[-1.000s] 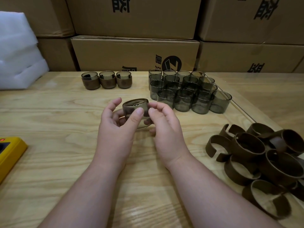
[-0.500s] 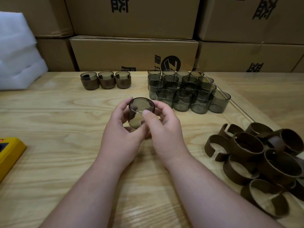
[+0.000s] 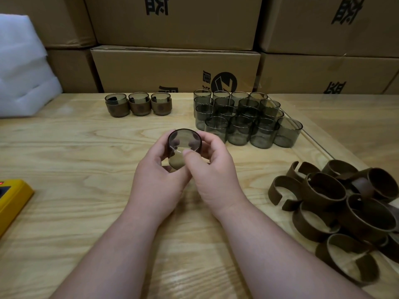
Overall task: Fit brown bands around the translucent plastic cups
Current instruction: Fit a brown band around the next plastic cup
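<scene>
While both hands are meeting over the middle of the wooden table (image 3: 64, 147), the left hand (image 3: 157, 180) is cradling a translucent cup (image 3: 183, 145) with its fingers curled around the left side, and the right hand (image 3: 213, 169) is gripping the right side, its thumb pressing on the near wall. The cup is tilting so that its round end is facing the camera; whether a brown band is already sitting on it I cannot tell, since the fingers are covering most of the wall. Three banded cups (image 3: 139, 104) are standing in a row at the far left, bare cups (image 3: 244, 119) are crowding together at the far right, and loose brown bands (image 3: 345, 208) are lying heaped at the near right. Squeezing unevenly could be letting the smooth cup slip out and roll toward the bare cups, toppling them.
</scene>
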### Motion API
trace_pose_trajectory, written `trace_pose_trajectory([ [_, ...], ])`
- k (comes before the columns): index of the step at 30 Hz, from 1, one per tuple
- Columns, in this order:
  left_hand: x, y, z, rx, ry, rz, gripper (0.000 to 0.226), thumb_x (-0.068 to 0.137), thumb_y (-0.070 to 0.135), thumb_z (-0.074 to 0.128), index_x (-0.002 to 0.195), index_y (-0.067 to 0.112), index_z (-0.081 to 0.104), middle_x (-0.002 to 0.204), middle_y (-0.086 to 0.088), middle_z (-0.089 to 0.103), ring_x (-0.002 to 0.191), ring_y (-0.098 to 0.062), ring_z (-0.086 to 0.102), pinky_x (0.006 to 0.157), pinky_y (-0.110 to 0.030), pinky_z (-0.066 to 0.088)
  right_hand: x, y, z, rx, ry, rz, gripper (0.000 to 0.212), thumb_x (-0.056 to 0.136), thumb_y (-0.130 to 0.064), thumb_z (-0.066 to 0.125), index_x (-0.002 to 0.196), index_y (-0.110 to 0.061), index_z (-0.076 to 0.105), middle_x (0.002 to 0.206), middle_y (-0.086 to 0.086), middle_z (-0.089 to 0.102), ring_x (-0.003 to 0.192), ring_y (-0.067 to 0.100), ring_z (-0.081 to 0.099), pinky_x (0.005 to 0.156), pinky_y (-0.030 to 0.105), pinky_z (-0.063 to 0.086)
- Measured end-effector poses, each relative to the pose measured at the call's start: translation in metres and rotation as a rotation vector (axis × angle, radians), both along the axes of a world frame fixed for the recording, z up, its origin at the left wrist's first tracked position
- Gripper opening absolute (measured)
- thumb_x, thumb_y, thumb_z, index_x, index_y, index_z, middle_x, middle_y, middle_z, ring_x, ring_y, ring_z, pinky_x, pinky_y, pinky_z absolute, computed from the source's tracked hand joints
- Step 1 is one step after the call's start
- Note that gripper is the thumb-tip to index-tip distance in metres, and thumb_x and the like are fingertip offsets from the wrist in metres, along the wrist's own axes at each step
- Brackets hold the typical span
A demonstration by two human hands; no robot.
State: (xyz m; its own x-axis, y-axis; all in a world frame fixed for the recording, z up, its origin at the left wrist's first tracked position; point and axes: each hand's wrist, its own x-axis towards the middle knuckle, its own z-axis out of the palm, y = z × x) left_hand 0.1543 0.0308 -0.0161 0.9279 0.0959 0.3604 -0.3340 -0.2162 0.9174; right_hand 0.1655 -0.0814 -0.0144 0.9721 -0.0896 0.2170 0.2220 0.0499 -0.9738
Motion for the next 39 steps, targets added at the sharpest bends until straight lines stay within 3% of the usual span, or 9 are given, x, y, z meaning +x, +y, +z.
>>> trace_pose_trajectory([
  [3,-0.0014,0.001,0.0009,0.029,0.022,0.012,0.06,0.069,0.024,0.07,0.116,0.061,0.062,0.111,0.031,0.07,0.078,0.001,0.069,0.069,-0.013,0.051,-0.0006,0.0016,-0.0012,-0.008,-0.001,-0.013,0.041,0.07,-0.036,0.072,0.109,-0.034,0.061,0.107,-0.012,0.071,0.094,-0.007,0.065,0.074,0.011,0.05],
  [9,0.0001,-0.0003,-0.0027,0.133,0.066,0.016,0.075,0.078,-0.002,0.071,0.13,0.051,0.062,0.131,0.019,0.066,0.114,-0.014,0.068,0.101,-0.043,0.055,0.0006,0.0025,-0.0007,-0.048,0.025,-0.086,0.054,0.064,-0.046,0.08,0.111,-0.032,0.055,0.104,-0.011,0.07,0.09,-0.003,0.069,0.079,0.018,0.054],
  [14,-0.001,-0.001,-0.0045,0.162,0.048,-0.02,0.07,0.077,0.007,0.076,0.126,0.054,0.061,0.119,0.026,0.069,0.1,-0.002,0.068,0.084,-0.025,0.054,-0.0008,0.0007,0.0004,-0.061,0.057,-0.147,0.046,0.073,-0.045,0.083,0.109,-0.027,0.061,0.106,-0.005,0.072,0.098,0.011,0.07,0.089,0.036,0.058],
  [19,-0.003,-0.0028,-0.0024,0.183,0.025,-0.051,0.072,0.074,0.003,0.078,0.116,0.059,0.061,0.111,0.035,0.068,0.102,0.005,0.067,0.081,-0.01,0.049,0.0007,-0.0034,0.0034,0.0,0.043,-0.224,0.022,0.088,-0.04,0.078,0.094,-0.023,0.066,0.083,-0.012,0.069,0.071,-0.005,0.063,0.066,0.014,0.049],
  [21,-0.0025,-0.0027,-0.0026,0.186,0.022,-0.061,0.073,0.07,0.001,0.078,0.118,0.053,0.063,0.112,0.036,0.067,0.106,0.008,0.064,0.083,-0.007,0.047,0.0011,-0.0032,0.0048,0.022,0.061,-0.254,0.02,0.092,-0.04,0.073,0.089,-0.021,0.067,0.079,-0.012,0.068,0.071,-0.002,0.062,0.07,0.022,0.053],
  [24,-0.0029,-0.0029,-0.0025,0.164,0.032,-0.051,0.071,0.063,0.01,0.078,0.114,0.057,0.062,0.11,0.043,0.063,0.108,0.016,0.06,0.081,-0.005,0.046,0.0021,-0.0022,0.0051,0.068,0.09,-0.27,0.022,0.095,-0.041,0.067,0.087,-0.021,0.069,0.078,-0.007,0.07,0.077,0.011,0.066,0.08,0.038,0.057],
  [31,-0.0006,-0.0025,-0.003,0.114,0.029,-0.008,0.068,0.065,0.022,0.093,0.113,0.055,0.059,0.112,0.035,0.068,0.107,0.01,0.062,0.078,-0.006,0.043,0.0038,-0.0014,0.0055,0.159,0.129,-0.237,0.021,0.082,-0.039,0.057,0.078,-0.027,0.073,0.081,-0.001,0.075,0.083,0.019,0.069,0.083,0.047,0.057],
  [35,0.0009,-0.0017,-0.0045,0.082,0.037,-0.001,0.067,0.07,0.018,0.094,0.117,0.05,0.058,0.116,0.032,0.069,0.112,0.01,0.061,0.083,-0.019,0.042,0.0026,-0.003,0.0054,0.2,0.113,-0.211,0.023,0.078,-0.03,0.054,0.082,-0.021,0.075,0.084,-0.001,0.077,0.08,0.013,0.072,0.067,0.031,0.056],
  [39,0.0033,-0.0001,-0.0047,0.013,0.036,0.015,0.067,0.072,0.016,0.091,0.129,0.035,0.06,0.119,0.022,0.071,0.112,0.006,0.064,0.076,-0.01,0.045,0.0014,-0.0021,0.0052,0.198,0.081,-0.174,0.022,0.077,-0.029,0.055,0.086,-0.023,0.074,0.09,0.001,0.077,0.087,0.014,0.072,0.072,0.03,0.056],
])
